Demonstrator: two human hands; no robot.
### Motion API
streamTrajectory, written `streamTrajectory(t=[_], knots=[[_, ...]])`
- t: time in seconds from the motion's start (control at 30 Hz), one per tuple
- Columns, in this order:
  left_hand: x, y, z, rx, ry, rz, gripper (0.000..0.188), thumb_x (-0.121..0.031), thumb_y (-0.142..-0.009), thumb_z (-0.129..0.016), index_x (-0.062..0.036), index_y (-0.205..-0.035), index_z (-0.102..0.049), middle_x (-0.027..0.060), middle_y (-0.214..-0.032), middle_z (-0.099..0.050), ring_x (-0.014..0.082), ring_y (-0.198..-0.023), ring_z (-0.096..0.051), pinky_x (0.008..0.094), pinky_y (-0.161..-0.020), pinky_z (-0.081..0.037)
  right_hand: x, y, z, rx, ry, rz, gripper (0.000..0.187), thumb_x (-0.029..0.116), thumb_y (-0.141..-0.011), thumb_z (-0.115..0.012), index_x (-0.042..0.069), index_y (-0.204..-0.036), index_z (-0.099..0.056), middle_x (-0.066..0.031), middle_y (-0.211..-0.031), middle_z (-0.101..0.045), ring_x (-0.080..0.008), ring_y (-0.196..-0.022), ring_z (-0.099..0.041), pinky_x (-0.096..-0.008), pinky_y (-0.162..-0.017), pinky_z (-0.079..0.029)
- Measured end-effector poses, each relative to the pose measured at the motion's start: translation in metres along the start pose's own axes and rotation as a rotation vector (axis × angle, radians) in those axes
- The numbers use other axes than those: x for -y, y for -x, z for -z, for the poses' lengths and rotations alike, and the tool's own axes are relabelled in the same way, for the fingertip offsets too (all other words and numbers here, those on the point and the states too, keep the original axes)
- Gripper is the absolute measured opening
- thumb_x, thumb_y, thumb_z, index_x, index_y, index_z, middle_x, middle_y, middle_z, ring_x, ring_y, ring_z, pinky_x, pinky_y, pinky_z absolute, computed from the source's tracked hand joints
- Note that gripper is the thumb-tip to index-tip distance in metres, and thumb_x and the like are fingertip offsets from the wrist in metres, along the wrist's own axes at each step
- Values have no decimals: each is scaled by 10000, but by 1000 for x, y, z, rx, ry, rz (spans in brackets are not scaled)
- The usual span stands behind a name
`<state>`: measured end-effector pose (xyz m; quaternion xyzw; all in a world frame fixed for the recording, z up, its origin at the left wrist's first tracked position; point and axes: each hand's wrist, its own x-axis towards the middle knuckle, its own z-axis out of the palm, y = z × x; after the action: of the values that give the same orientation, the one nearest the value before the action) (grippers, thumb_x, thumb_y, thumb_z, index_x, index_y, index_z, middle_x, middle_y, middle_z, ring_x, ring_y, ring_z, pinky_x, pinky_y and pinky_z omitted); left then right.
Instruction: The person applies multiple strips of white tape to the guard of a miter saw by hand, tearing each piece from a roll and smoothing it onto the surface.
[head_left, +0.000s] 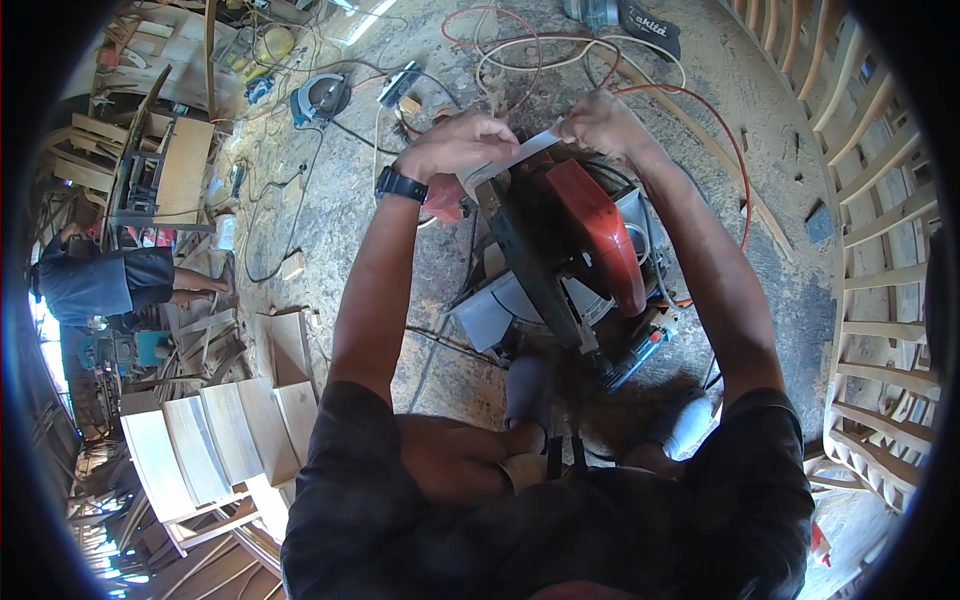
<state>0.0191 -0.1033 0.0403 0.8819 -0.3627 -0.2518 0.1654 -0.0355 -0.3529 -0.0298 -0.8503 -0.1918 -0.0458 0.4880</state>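
Out in front of me, a pale flat strip (537, 143) stretches between my two hands. My left hand (462, 146), with a dark watch on its wrist, is closed around the strip's left end. The other end is pinched in the fingers of my right hand (604, 124). Just below the strip stands a power tool with a red housing (600, 235) and a long dark side, like a chop saw; my arms pass on both sides of it. A teal handheld power tool (640, 348) lies near its base, close to my feet.
A circular saw (322, 98) sits on the dusty floor at far left, among loose cables. A red hose (745, 170) curves past my right arm. Curved wooden slats (885, 275) line the right side. Boards (230, 435) are stacked at left, where another person (100, 285) stands.
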Motion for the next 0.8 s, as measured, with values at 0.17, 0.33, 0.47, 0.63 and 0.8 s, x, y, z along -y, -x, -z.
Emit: streamTrajectory(t=[0.17,0.33,0.47,0.63,0.8], knots=[[-18,-4,-2,50,-26,-24,285,-307,-902,-670,-66,-1046,-719,80,-918,-723,178,-880,-668,328,-810,-501,-18,1,2,170,128,19,241,228,-761,-680,-2,-812,-731,-131,-694,-664,-224,-651,-637,-354,-601,-495],[-14,-6,-5,100,-22,-54,236,-232,-867,-655,-52,-1006,-716,68,-861,-704,170,-831,-649,325,-774,-494,-8,1,1,192,406,22,235,230,-795,-663,26,-893,-727,-175,-824,-705,-321,-754,-681,-399,-668,-527],[-6,-5,-6,99,-17,-34,217,-223,-864,-650,-55,-984,-716,56,-837,-690,153,-801,-631,320,-756,-488,24,1,-6,107,485,-310,240,254,-830,-669,35,-910,-726,-201,-900,-698,-352,-862,-692,-428,-735,-539],[-11,-11,-8,112,-7,-10,194,-215,-863,-642,-67,-962,-720,47,-830,-691,149,-798,-635,315,-754,-487,-18,13,-7,243,256,16,379,204,-828,-623,32,-1165,-644,-159,-978,-704,-339,-978,-680,-407,-851,-530],[-10,-12,-8,113,-22,-15,216,-250,-858,-652,-74,-959,-722,49,-831,-698,149,-791,-640,315,-744,-490,-27,22,-32,95,-446,-27,401,136,-778,-618,23,-1162,-646,-39,-893,-676,-193,-852,-644,-287,-730,-503]])
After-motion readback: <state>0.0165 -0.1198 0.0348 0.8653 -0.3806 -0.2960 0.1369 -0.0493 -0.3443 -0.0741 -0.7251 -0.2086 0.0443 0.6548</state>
